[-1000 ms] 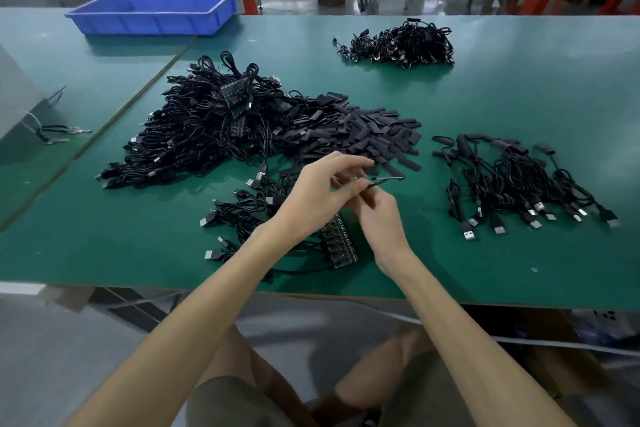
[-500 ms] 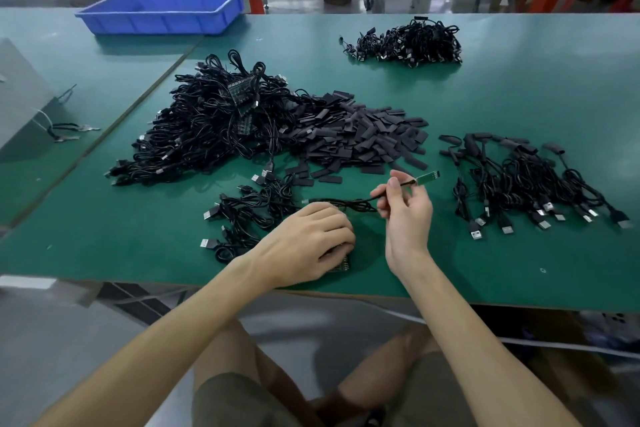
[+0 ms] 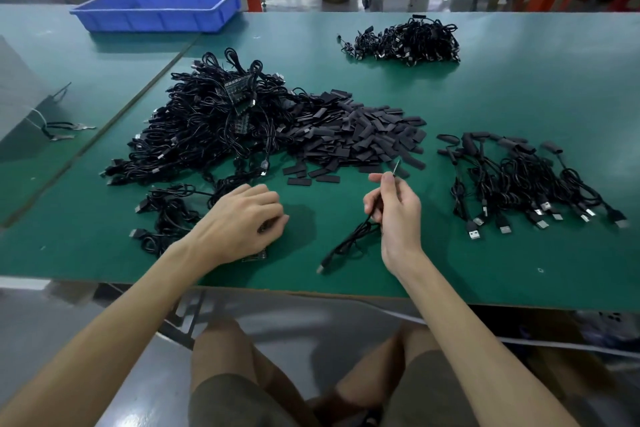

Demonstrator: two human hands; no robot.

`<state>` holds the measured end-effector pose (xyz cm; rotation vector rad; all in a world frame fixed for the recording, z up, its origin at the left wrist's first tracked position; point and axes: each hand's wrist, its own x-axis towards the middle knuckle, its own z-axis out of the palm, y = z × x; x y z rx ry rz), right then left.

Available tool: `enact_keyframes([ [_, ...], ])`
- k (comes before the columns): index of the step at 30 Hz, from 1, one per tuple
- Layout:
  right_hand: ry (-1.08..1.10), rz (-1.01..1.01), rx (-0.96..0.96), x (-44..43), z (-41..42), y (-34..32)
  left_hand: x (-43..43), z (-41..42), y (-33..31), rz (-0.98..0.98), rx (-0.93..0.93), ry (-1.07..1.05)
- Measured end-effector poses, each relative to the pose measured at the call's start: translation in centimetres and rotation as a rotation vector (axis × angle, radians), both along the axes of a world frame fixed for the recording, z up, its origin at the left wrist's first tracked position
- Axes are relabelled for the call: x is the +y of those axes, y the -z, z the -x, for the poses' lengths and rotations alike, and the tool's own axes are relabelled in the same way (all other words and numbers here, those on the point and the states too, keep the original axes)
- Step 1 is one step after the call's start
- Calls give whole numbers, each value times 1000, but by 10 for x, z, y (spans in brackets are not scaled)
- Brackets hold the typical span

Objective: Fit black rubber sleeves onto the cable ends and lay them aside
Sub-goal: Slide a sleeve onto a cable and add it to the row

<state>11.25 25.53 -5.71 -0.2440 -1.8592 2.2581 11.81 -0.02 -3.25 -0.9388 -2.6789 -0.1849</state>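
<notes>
Right hand (image 3: 394,215) pinches cable (image 3: 349,243) near its bare end, the rest trails on near table (image 3: 485,270) | left hand (image 3: 242,222) palm down, fingers curled over dark strip (image 3: 257,256), grip we cannot tell | sleeves (image 3: 356,135) piled centre | blue tray (image 3: 156,15) far left, its blue floor in view

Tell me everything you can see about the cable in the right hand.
The cable is thin and black. The right hand pinches it near one end, whose thin tip points up above the hand, with no sleeve on it. The rest droops in loose loops onto the green table, ending in a plug.
</notes>
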Motion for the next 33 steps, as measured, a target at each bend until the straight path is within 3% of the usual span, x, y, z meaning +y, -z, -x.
enact_keyframes([
  [5, -56, 21, -13, 1, 0, 0, 13, 22, 2, -150, -87, -237],
  [10, -109, -31, -6, 0, -1, -2, 40, 50, 4, -138, -218, -361],
  [20, -192, -160, 15, -4, -1, -1, 51, 55, 10, -98, -35, -337],
  [23, -229, -177, 14, -4, -1, -2, 59, 49, 8, -373, -93, -355],
  [27, -231, -190, 53, -4, -1, -3, 76, 45, 0, -925, -560, -297],
  [33, -247, -145, 109, -3, -3, -5, 82, 40, 0, -1290, -980, -233],
])
